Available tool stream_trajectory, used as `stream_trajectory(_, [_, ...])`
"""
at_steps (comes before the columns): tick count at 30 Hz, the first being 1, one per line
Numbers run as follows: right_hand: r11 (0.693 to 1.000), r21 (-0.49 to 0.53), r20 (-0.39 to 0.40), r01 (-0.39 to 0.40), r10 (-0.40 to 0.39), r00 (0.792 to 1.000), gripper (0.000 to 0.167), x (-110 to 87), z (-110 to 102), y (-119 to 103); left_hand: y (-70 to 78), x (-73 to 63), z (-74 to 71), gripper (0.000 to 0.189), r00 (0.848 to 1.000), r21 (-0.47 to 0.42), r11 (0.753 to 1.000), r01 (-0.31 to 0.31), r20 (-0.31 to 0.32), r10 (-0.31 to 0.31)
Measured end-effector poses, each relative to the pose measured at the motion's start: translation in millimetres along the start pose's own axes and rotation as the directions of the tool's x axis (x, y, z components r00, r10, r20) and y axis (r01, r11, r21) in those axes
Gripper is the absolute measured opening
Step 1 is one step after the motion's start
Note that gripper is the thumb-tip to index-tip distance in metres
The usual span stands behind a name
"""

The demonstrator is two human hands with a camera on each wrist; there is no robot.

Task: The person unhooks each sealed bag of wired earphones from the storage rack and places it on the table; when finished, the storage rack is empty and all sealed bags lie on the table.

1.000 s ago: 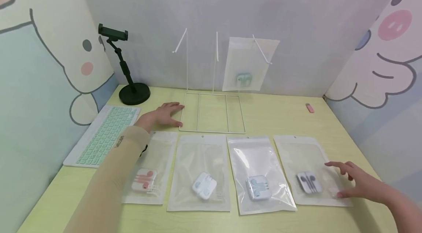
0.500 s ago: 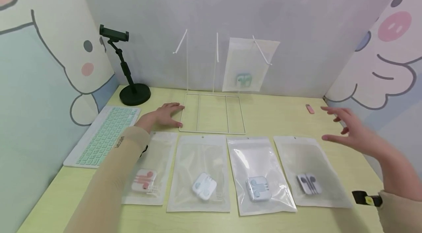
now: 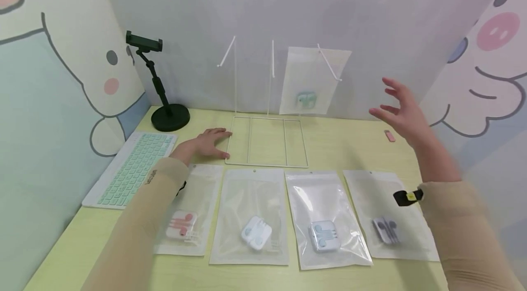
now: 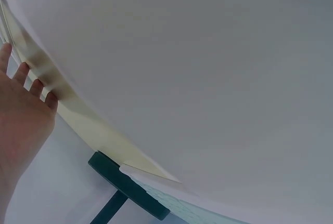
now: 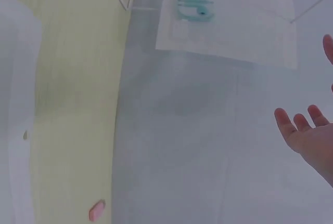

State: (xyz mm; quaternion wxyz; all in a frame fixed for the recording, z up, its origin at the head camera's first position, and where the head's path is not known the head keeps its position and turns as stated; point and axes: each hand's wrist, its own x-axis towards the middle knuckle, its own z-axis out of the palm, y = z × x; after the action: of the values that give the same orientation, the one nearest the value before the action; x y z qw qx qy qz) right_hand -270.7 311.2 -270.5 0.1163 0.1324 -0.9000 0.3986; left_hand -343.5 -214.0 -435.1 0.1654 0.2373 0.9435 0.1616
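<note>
A white wire display rack (image 3: 267, 165) stands at the back of the table, with three prongs at its top. My left hand (image 3: 206, 143) rests at the left side of its base, fingers and thumb spread against the wire. From the right prong hangs a white bag (image 3: 313, 69) containing mint-green earphones (image 3: 306, 99). My right hand (image 3: 401, 110) is raised to the right of that bag, apart from it, fingers loosely bent and holding nothing. In the right wrist view the bag (image 5: 234, 26) appears above the fingertips (image 5: 281, 116).
In front lie bags with pink earphones (image 3: 181, 224), white earphones (image 3: 256, 233), pale-blue earphones (image 3: 324, 236) and dark earphones (image 3: 386, 230). A keyboard (image 3: 131, 167) and black phone stand (image 3: 170, 117) are on the left. A small pink item (image 3: 389, 136) lies back right.
My right hand has risen from beside the dark-earphone bag, moving up and back towards the hanging bag. The left hand stays at the rack's base.
</note>
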Motion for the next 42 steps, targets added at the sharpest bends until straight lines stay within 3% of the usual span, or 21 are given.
stream_trajectory(5, [0.983,0.183,-0.055,-0.012,0.022,0.998,0.076,27.7,18.8,5.6,1.5,-0.6,-0.3,0.090,1.000,0.005,1.000,-0.003,-0.005,0.003])
stream_trajectory(8, [0.949,0.316,-0.050,-0.016,0.034,0.998,0.075,43.0,32.4,9.5,2.4,-1.3,-0.5,0.089,1.000,0.004,1.000,-0.005,-0.008,0.005])
stream_trajectory(12, [0.920,0.392,-0.031,-0.005,0.019,0.999,0.072,57.1,49.0,7.3,4.0,-2.3,-1.0,0.089,1.000,-0.005,1.000,-0.011,-0.006,0.011])
stream_trajectory(17, [0.917,0.398,-0.014,-0.009,0.015,1.000,0.067,69.7,67.7,9.5,6.4,-3.1,-2.1,0.088,1.000,-0.013,1.000,-0.012,0.000,0.012])
stream_trajectory(20, [0.897,0.441,0.003,-0.022,0.023,1.000,0.063,78.2,79.4,18.1,7.6,-3.3,-2.5,0.088,1.000,-0.016,1.000,-0.008,0.004,0.008])
stream_trajectory(25, [0.909,0.416,0.040,-0.026,0.010,0.999,0.062,82.9,91.8,10.3,7.3,-2.9,-2.9,0.088,1.000,-0.014,1.000,-0.016,-0.008,0.015])
stream_trajectory(33, [0.932,0.362,0.031,-0.006,-0.006,0.999,0.063,95.6,101.3,7.3,7.0,-8.7,-3.0,0.090,0.999,-0.049,0.998,-0.028,-0.023,0.027])
stream_trajectory(36, [0.915,0.402,0.043,-0.032,0.016,0.999,0.062,100.3,103.0,8.0,7.7,-10.1,-3.0,0.090,0.999,-0.048,0.998,-0.031,-0.026,0.029])
stream_trajectory(42, [0.911,0.408,0.049,-0.052,0.035,0.998,0.057,108.5,103.2,10.3,9.2,-7.9,-3.9,0.088,1.000,-0.038,0.999,-0.018,-0.008,0.017])
